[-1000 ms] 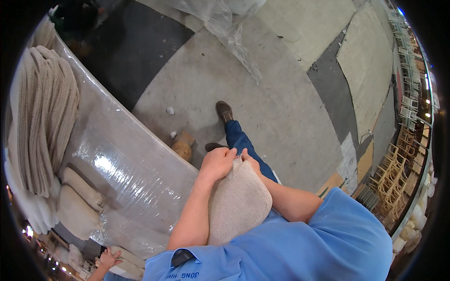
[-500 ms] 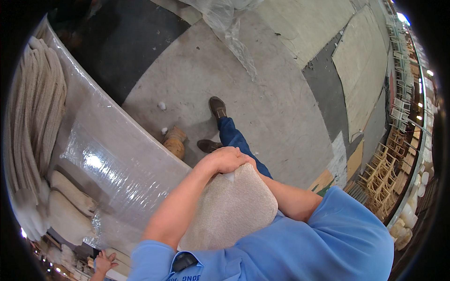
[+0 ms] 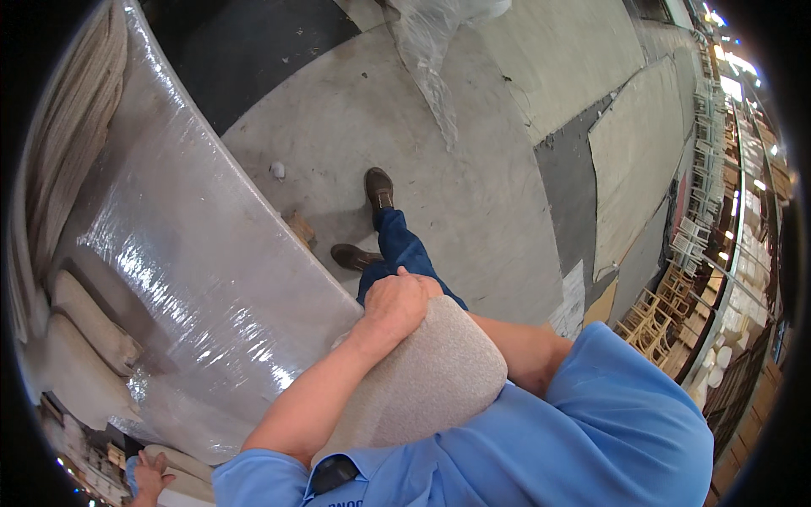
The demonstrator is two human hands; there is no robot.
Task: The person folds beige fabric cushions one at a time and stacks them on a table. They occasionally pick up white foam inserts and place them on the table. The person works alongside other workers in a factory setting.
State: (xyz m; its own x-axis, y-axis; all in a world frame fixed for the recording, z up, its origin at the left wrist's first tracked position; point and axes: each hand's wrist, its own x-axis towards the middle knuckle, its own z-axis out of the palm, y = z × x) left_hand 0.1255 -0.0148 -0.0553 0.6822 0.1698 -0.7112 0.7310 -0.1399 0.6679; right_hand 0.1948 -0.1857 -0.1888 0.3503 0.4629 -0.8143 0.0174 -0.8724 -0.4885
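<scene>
A beige fabric-covered cushion is held against the front of my body, its rounded edges turned out. My left hand is closed at the cushion's far corner, its fingers wrapped over the fabric there. My right hand reaches round the cushion's right side to the same corner and presses against the left hand. Most of its fingers are hidden behind the left one, but it too grips the cushion's corner.
On the left stands a plastic-wrapped table, bearing folded beige fabric and finished cushions. Another person's hand rests on cushions at the lower left. Clear plastic sheeting lies on the floor; wooden chair frames stand at the right.
My view has swung, bringing the table further into the picture. Both hands stay at the cushion's corner; the left hand now turns its back more upward, and the small white patch beside it is hidden.
</scene>
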